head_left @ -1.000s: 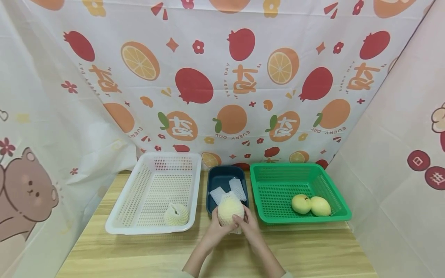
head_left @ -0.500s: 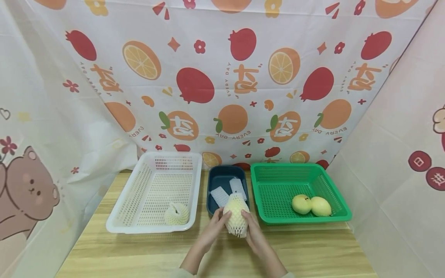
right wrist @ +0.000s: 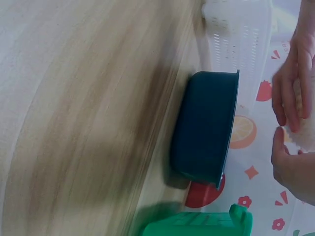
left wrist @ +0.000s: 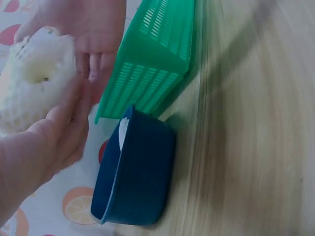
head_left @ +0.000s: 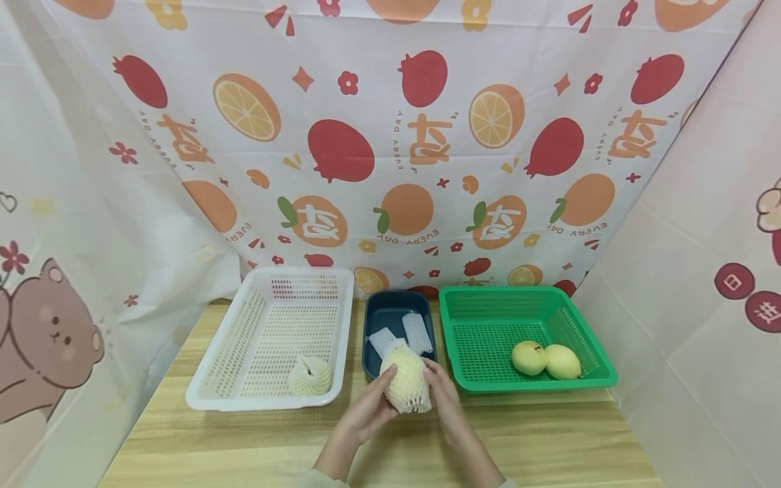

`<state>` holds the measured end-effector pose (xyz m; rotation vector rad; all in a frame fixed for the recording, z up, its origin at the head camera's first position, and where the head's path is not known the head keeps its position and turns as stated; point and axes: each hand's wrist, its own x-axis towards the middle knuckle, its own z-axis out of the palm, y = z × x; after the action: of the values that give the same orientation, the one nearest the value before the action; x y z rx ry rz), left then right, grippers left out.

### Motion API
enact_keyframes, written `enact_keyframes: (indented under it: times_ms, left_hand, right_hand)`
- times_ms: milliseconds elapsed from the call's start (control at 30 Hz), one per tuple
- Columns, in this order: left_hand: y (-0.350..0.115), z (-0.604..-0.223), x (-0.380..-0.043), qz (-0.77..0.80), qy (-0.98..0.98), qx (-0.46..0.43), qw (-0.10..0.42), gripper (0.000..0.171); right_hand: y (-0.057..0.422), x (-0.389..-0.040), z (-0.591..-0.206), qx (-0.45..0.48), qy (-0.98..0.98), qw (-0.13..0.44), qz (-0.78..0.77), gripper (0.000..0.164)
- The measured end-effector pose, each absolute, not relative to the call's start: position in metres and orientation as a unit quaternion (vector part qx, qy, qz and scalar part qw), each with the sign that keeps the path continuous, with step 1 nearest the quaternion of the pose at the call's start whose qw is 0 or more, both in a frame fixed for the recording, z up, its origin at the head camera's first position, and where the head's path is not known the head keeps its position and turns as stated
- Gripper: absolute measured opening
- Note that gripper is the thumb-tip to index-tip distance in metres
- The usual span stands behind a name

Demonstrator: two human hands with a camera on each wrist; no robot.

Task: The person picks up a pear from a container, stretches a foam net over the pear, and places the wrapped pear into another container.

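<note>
Head view: one netted fruit (head_left: pixel 404 379) is held by left hand (head_left: pixel 373 407) and right hand (head_left: pixel 444 400), each grip curled against it, near one blue box (head_left: pixel 387 316) containing two net sleeves (head_left: pixel 417 332). One wrapped fruit (head_left: pixel 310 379) is contained in one white basket (head_left: pixel 299 318); two bare fruits (head_left: pixel 563 362) in one green basket (head_left: pixel 482 339). Wood-grain worktop (head_left: pixel 549 440); fruit-printed cloth (head_left: pixel 421 152) behind.

Left wrist view: the net's opening is shown.

Right wrist view: the held fruit is cropped.

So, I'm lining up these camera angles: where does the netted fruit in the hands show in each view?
Head: the netted fruit is below centre, between the left hand and right hand.
Left wrist: upper left, at the picture's edge.
Right wrist: at the right edge, only partly visible.
Shared landmark: the dark blue bin.
</note>
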<state>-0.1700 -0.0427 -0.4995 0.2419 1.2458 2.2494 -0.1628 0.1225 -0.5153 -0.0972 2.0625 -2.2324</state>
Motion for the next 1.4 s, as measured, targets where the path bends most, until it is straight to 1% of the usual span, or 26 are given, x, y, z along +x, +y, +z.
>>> enact_keyframes:
  times_ms: [167, 367, 567, 667, 800, 967, 1100, 1233, 1300, 1400]
  left_hand:
    - [-0.042, -0.503, -0.171, 0.857, 0.428, 0.055, 0.281, 0.074]
    - [-0.043, -0.506, -0.171, 0.866, 0.419, 0.035, 0.272, 0.078]
    - [-0.041, -0.505, -0.170, 0.857, 0.451, 0.038, 0.246, 0.071]
    - [-0.041, -0.505, -0.169, 0.848, 0.476, 0.046, 0.228, 0.068]
    - [-0.040, -0.505, -0.167, 0.834, 0.507, 0.044, 0.213, 0.068]
    - [-0.039, -0.506, -0.166, 0.819, 0.541, 0.029, 0.190, 0.073]
    - [-0.038, -0.506, -0.165, 0.786, 0.600, 0.028, 0.150, 0.079]
    - [-0.035, -0.503, -0.164, 0.738, 0.663, 0.052, 0.111, 0.087]
    - [-0.034, -0.502, -0.163, 0.727, 0.674, 0.076, 0.112, 0.090]
    - [-0.035, -0.500, -0.162, 0.726, 0.666, 0.110, 0.132, 0.093]
  right_hand:
    - [0.119, -0.163, -0.510, -0.018, 0.667, 0.013, -0.745, 0.050]
    - [0.119, -0.163, -0.507, -0.023, 0.666, 0.003, -0.746, 0.045]
    - [0.119, -0.162, -0.509, -0.019, 0.698, 0.007, -0.716, 0.043]
    - [0.118, -0.162, -0.511, -0.017, 0.707, 0.015, -0.706, 0.046]
    - [0.116, -0.161, -0.513, -0.023, 0.706, 0.024, -0.707, 0.052]
    - [0.116, -0.161, -0.512, -0.028, 0.703, 0.026, -0.711, 0.055]
    - [0.115, -0.160, -0.512, -0.042, 0.700, 0.025, -0.713, 0.057]
    - [0.112, -0.160, -0.512, -0.059, 0.696, 0.017, -0.716, 0.068]
    - [0.111, -0.161, -0.513, -0.057, 0.698, 0.013, -0.714, 0.074]
    - [0.112, -0.163, -0.516, -0.040, 0.702, 0.011, -0.711, 0.078]
